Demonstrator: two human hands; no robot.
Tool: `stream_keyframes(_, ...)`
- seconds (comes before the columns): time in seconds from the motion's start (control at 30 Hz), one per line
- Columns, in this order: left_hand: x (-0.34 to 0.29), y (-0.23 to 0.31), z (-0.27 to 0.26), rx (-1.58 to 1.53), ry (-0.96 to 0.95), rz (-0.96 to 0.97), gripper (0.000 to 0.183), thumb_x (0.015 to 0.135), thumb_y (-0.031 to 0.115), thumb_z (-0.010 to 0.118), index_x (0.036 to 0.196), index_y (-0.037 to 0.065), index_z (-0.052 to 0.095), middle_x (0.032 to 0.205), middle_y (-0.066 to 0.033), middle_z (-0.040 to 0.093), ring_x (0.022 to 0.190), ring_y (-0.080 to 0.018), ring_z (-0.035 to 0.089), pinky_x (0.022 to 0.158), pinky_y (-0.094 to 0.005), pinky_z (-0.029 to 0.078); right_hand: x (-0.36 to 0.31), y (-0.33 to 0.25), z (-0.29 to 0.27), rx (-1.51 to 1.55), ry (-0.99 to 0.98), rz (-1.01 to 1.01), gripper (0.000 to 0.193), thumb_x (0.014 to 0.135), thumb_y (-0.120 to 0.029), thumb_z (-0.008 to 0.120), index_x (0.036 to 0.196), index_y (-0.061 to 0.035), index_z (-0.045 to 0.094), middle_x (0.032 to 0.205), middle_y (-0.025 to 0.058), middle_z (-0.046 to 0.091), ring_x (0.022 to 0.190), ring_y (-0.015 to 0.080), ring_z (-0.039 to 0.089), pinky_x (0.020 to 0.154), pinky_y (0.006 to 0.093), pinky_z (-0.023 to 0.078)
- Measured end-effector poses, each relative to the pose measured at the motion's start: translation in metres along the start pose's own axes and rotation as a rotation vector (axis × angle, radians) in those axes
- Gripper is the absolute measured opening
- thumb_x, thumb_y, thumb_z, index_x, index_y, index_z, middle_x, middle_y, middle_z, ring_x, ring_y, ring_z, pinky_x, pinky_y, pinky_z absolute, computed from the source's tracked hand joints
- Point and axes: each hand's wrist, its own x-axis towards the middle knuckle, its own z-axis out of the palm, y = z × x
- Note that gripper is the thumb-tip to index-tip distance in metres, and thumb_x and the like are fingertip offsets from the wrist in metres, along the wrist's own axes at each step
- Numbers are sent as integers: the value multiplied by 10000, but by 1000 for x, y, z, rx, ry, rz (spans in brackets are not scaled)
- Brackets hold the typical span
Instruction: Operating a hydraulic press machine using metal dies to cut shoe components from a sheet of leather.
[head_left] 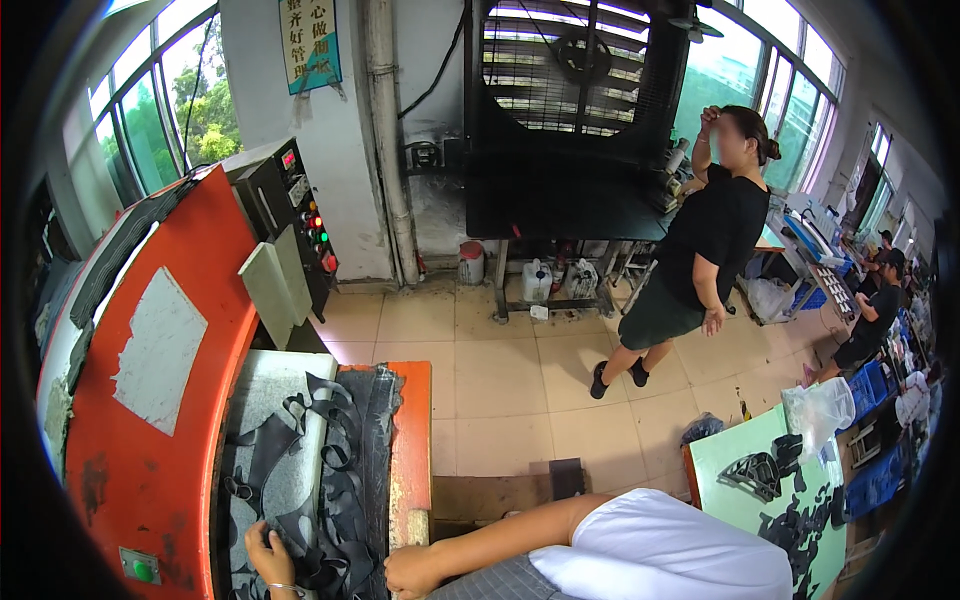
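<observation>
At the bottom left, my left hand [268, 558] lies among black cut-out sheet scraps [340, 500] on the grey machine bed [262, 385]. Its fingers are bent onto a dark sheet piece, seemingly gripping it. My right hand [412, 572] is closed in a fist at the bed's right edge, just below a worn tan block [418, 527]. What the fist holds, if anything, is hidden. Over the bed's left side rises a large orange machine housing [180, 330] with a pale patch. A green push button [144, 571] sits low on it.
Behind the bed stands a control box [290, 200] with lit buttons. A person [705, 250] in dark clothes stands beyond, with one hand raised. On my right, a pale green table [740, 450] carries black cut pieces and a clear plastic bag [818, 410]. Other people work at far right.
</observation>
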Motion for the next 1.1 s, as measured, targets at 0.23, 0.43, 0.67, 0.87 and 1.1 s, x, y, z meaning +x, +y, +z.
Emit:
stream_keyframes(0.23, -4, -11, 26, 179, 84, -71, 291, 819, 18, 566, 1104, -38, 583, 1141, -218, 580, 1095, -390, 518, 983, -449, 385, -8, 16, -41, 192, -97, 61, 273, 818, -310, 639, 812, -38, 665, 869, 153, 667, 819, 377, 644, 685, 499, 494)
stream_keyframes(0.43, 11, 32, 38, 263, 100, -7, 484, 815, 46, 560, 1297, 21, 516, 1251, -217, 552, 1180, -383, 487, 1034, -472, 348, 85, 50, -87, 3, 361, 104, 358, 835, -330, 649, 977, -3, 628, 921, 194, 634, 831, 389, 642, 709, 467, 522)
stream_keyframes(0.67, 23, 28, 33, 505, -12, 126, 362, 900, 246, 538, 1107, -38, 625, 1144, -234, 610, 1068, -383, 570, 920, -455, 460, 251, 70, -101, -34, 419, 505, 663, 640, -403, 833, 1119, 4, 626, 1194, 144, 516, 1170, 289, 476, 874, 368, 537)
stream_keyframes(0.87, 3, 19, 33, 572, 36, 87, 374, 886, 275, 529, 1071, -34, 633, 1121, -253, 615, 1108, -412, 537, 943, -489, 432, 271, 62, -65, -73, 569, 551, 613, 702, -355, 782, 1153, -44, 507, 1125, 122, 494, 1101, 276, 480, 790, 335, 555)
stream_keyframes(1.1, 37, -1, 36, 181, -48, -10, 398, 896, 246, 527, 1213, 12, 580, 1292, -186, 554, 1205, -407, 466, 1048, -493, 337, 295, 144, -93, -182, 447, 294, 325, 912, -285, 524, 1038, -4, 628, 1132, 249, 594, 982, 390, 617, 850, 457, 501)
